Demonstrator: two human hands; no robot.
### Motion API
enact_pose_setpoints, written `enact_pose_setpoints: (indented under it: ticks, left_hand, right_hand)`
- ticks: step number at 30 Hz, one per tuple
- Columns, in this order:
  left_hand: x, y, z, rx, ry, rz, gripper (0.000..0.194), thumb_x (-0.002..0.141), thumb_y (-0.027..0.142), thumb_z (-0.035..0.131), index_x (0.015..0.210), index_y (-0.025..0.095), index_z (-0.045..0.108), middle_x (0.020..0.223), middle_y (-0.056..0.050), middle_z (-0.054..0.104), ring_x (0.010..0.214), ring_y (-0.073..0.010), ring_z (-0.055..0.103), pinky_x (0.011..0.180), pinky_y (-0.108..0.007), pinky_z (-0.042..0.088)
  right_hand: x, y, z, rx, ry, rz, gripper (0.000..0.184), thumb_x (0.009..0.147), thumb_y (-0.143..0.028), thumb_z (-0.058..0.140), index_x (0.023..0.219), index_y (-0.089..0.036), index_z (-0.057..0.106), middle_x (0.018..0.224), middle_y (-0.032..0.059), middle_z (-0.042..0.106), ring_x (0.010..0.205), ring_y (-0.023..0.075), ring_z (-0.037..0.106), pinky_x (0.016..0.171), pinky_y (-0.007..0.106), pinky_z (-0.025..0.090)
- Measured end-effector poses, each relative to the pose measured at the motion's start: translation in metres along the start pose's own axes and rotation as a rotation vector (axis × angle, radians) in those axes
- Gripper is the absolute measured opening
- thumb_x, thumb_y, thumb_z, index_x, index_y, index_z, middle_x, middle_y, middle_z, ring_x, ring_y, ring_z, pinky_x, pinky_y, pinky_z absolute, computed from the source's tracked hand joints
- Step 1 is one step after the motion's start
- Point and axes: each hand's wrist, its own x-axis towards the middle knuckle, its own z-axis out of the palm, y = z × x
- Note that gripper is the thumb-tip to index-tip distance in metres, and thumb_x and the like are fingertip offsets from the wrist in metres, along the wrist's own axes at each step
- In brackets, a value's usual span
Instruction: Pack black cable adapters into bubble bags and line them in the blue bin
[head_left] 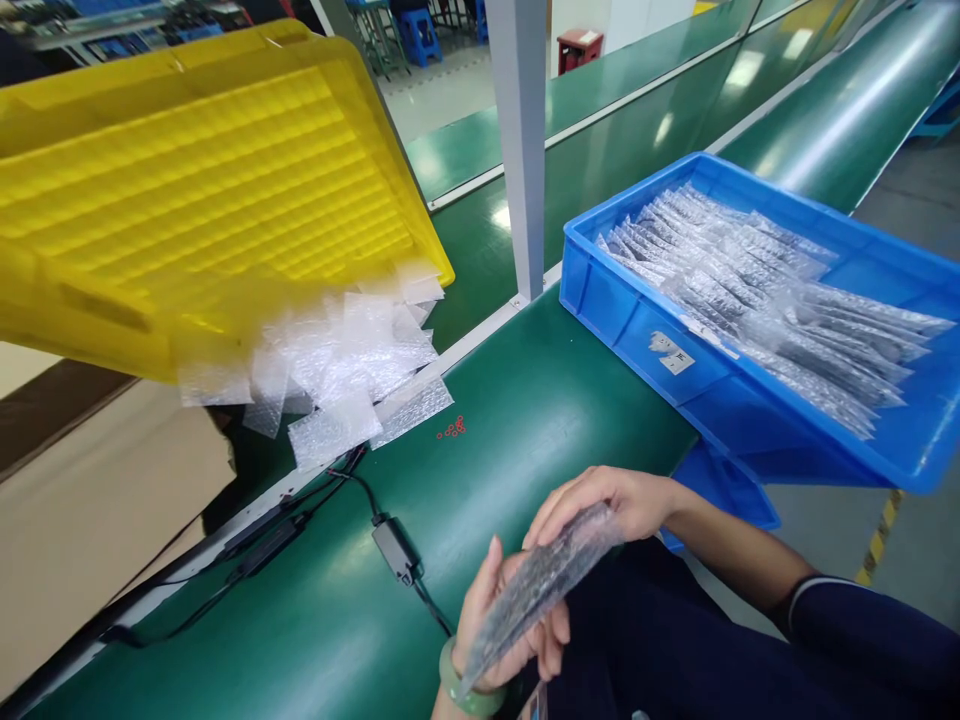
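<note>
Both hands hold one bubble-wrap pouch (536,585) with something dark inside, just above the near edge of the green belt (525,420). My left hand (502,615), with a green bangle on the wrist, supports the pouch from below. My right hand (607,500) grips its upper end. A blue crate (637,325) to the right holds several filled pouches laid in rows. To the left a tilted yellow crate (187,190) spills empty bubble-wrap bags (337,360) onto the belt.
A black power adapter (394,550) with its cable lies on the belt in front of my hands. Tiny red rings (451,429) sit near the empty bags. A grey post (521,140) rises between the crates. More green belts run beyond.
</note>
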Motion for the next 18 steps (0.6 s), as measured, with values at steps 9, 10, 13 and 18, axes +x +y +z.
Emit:
enact_pose_setpoints:
  ticks: [9,10,13,18]
  left_hand:
    - [0.015,0.019,0.014,0.608,0.614,0.562,0.033,0.078,0.035,0.073,0.1,0.019,0.055,0.099,-0.005,0.066,0.091,-0.0157,0.063,0.084,-0.027,0.051]
    - [0.019,0.017,0.015,0.674,0.619,0.583,0.032,0.079,0.035,0.072,0.1,0.019,0.054,0.1,-0.005,0.065,0.093,-0.0163,0.063,0.084,-0.027,0.051]
    - [0.02,0.014,0.01,0.927,0.641,0.598,0.033,0.08,0.039,0.067,0.101,0.019,0.053,0.104,-0.008,0.063,0.097,-0.0196,0.062,0.085,-0.033,0.052]
    - [-0.018,0.035,-0.015,1.303,1.341,0.628,0.052,0.07,0.052,0.071,0.108,0.021,0.054,0.104,-0.01,0.059,0.096,-0.0305,0.059,0.085,-0.048,0.05]
  right_hand:
    - [0.013,0.014,0.003,-0.067,0.471,0.269,0.048,0.083,-0.042,0.062,0.121,-0.014,0.052,0.118,0.0129,0.061,0.104,0.0181,0.06,0.083,0.032,0.051]
    - [0.014,0.016,0.007,-0.098,0.42,0.285,0.047,0.08,-0.039,0.065,0.119,-0.014,0.054,0.116,0.0117,0.061,0.104,0.0185,0.06,0.081,0.03,0.051]
    - [0.01,0.011,0.011,-0.199,0.435,0.275,0.032,0.082,-0.034,0.062,0.105,-0.012,0.059,0.103,0.0075,0.065,0.094,0.017,0.061,0.078,0.028,0.051]
    - [-0.046,-0.052,-0.006,-0.649,0.639,0.307,0.025,0.085,-0.039,0.06,0.089,-0.014,0.061,0.083,0.0032,0.064,0.073,0.0142,0.058,0.066,0.025,0.047]
